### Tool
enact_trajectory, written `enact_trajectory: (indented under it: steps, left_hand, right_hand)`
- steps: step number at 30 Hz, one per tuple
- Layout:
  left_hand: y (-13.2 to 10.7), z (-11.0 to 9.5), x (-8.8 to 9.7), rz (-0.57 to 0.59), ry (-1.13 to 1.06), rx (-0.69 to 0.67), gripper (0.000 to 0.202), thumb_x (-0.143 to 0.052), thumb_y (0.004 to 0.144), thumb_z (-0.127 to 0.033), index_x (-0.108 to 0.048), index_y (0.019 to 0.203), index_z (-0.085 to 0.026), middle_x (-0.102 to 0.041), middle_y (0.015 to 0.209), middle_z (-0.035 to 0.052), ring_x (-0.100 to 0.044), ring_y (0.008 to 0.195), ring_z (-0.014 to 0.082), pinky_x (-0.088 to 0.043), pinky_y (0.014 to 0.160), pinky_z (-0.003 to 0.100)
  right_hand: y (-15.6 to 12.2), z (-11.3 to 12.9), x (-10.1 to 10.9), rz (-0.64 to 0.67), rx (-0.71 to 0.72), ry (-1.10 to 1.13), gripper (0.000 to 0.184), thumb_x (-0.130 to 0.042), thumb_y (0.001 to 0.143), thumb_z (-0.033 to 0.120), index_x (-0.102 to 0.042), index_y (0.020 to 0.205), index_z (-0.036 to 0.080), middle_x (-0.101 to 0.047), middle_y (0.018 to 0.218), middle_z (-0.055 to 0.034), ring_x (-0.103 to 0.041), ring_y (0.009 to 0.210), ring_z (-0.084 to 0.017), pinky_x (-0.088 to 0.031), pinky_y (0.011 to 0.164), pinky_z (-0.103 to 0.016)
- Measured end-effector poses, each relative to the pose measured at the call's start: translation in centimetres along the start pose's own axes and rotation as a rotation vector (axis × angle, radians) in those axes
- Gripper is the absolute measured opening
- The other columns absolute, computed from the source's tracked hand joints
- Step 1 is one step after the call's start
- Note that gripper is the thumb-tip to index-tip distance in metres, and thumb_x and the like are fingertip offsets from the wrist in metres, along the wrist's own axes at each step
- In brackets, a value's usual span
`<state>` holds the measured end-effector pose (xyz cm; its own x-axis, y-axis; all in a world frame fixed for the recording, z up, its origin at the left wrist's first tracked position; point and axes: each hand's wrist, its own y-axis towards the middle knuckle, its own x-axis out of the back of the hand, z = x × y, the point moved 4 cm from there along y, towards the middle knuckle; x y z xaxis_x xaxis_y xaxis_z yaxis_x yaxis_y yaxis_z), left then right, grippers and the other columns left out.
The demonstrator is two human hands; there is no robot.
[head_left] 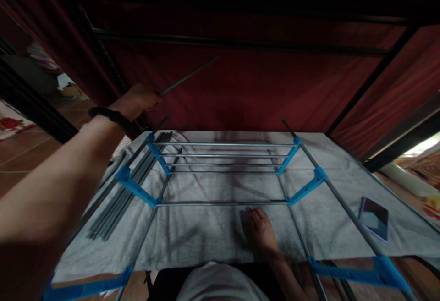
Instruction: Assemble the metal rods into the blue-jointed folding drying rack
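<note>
Rod (pixel 188 76) gripped in your left hand (pixel 135 101) slants far-right above the rack (pixel 223 144); your right hand (pixel 263 230) rests open on the near towel (pixel 199 241).

Mount: on the person's head, right above the grey towel (pixel 213 232).
Facing: forward and steeply down, across the rack frame (pixel 223 172) to the red curtain (pixel 240 85) filling the top of the frame.
Nearness: arm's length, with the left hand (pixel 137 101), closed on a thin rod (pixel 187 77), at upper left and the right hand (pixel 263 230) at lower centre.
Lens: wide, edges bowed.
</note>
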<state>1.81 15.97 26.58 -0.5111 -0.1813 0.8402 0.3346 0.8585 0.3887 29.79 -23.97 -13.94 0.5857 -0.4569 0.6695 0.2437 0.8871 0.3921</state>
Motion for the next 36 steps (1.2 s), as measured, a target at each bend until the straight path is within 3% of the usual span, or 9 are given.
enact_trajectory:
  steps: [3, 7, 12, 15, 19, 24, 29, 36]
  left_hand:
    - [-1.6, -4.2, -1.9, 0.048, -0.165, 0.040, 0.054, -0.051, 0.100, -0.049, -0.062, 0.103, 0.004, -0.047, 0.073, -0.0033, -0.038, 0.066, 0.0043, -0.029, 0.067, 0.023]
    - [-5.8, -9.8, -3.7, 0.034, -0.249, -0.063, 0.034, -0.056, 0.095, -0.040, -0.069, 0.092, -0.009, -0.046, 0.065, -0.0033, -0.039, 0.063, 0.0097, -0.025, 0.060, 0.024]
    - [-12.3, -12.4, -6.2, 0.063, -0.324, -0.105, 0.028, -0.056, 0.092, -0.042, -0.067, 0.083, -0.017, -0.057, 0.066, -0.0004, -0.049, 0.063, 0.0157, -0.030, 0.058, 0.027]
    - [-16.1, -12.2, -8.1, 0.059, -0.453, -0.150, 0.032, -0.056, 0.093, -0.047, -0.068, 0.091, -0.017, -0.059, 0.070, -0.0007, -0.051, 0.064, 0.0153, -0.034, 0.059, 0.026]
    - [-20.5, -10.7, -11.6, 0.107, -0.556, -0.095, 0.035, -0.059, 0.093, -0.052, -0.071, 0.096, -0.019, -0.063, 0.070, -0.0019, -0.055, 0.064, 0.0145, -0.040, 0.062, 0.025]
    - [-24.8, -8.2, -15.2, 0.120, -0.525, -0.082, 0.034, -0.056, 0.096, -0.050, -0.072, 0.104, -0.020, -0.077, 0.100, 0.0064, -0.071, 0.089, 0.0222, -0.051, 0.080, 0.031]
    - [-27.3, -7.3, -17.1, 0.152, -0.332, -0.200, 0.029, -0.049, 0.102, -0.041, -0.069, 0.107, -0.021, -0.077, 0.100, 0.0070, -0.073, 0.090, 0.0235, -0.053, 0.078, 0.032]
    - [-28.6, -6.7, -19.4, 0.226, -0.211, -0.262, 0.027, -0.046, 0.106, -0.038, -0.067, 0.112, -0.022, -0.076, 0.102, 0.0047, -0.073, 0.090, 0.0226, -0.052, 0.076, 0.031]
  right_hand:
    - [0.1, 0.1, 0.1, -0.003, -0.004, 0.010, 0.029, -0.042, 0.094, 0.008, -0.066, 0.098, 0.023, -0.067, 0.096, -0.0065, -0.062, 0.089, -0.021, -0.051, 0.083, -0.036]
    - [0.1, 0.3, 0.2, 0.002, -0.014, 0.007, 0.030, -0.042, 0.093, 0.007, -0.067, 0.098, 0.023, -0.067, 0.097, -0.0071, -0.062, 0.090, -0.021, -0.051, 0.084, -0.035]
    - [0.2, 0.3, 0.1, 0.000, -0.041, -0.015, 0.031, -0.043, 0.092, 0.006, -0.068, 0.097, 0.025, -0.068, 0.100, -0.0061, -0.062, 0.093, -0.022, -0.051, 0.088, -0.036]
    - [0.2, 0.4, 0.2, -0.008, -0.052, -0.015, 0.033, -0.043, 0.089, 0.005, -0.068, 0.097, 0.025, -0.068, 0.099, -0.0051, -0.063, 0.094, -0.022, -0.052, 0.089, -0.036]
    - [0.2, 0.5, 0.3, 0.001, -0.048, -0.001, 0.034, -0.044, 0.088, 0.005, -0.069, 0.097, 0.025, -0.068, 0.098, -0.0059, -0.064, 0.095, -0.023, -0.053, 0.089, -0.037]
    - [0.2, 0.5, 0.5, -0.011, -0.060, 0.003, 0.035, -0.042, 0.089, 0.006, -0.070, 0.098, 0.025, -0.068, 0.098, -0.0067, -0.065, 0.095, -0.023, -0.054, 0.089, -0.038]
    - [0.1, 0.4, 0.3, -0.020, -0.051, -0.012, 0.031, -0.042, 0.093, 0.009, -0.069, 0.097, 0.024, -0.067, 0.096, -0.0060, -0.063, 0.094, -0.022, -0.053, 0.087, -0.037]
    - [0.0, 0.3, 0.5, -0.019, -0.049, -0.006, 0.030, -0.041, 0.096, 0.012, -0.068, 0.096, 0.024, -0.068, 0.098, -0.0054, -0.063, 0.096, -0.021, -0.052, 0.091, -0.036]
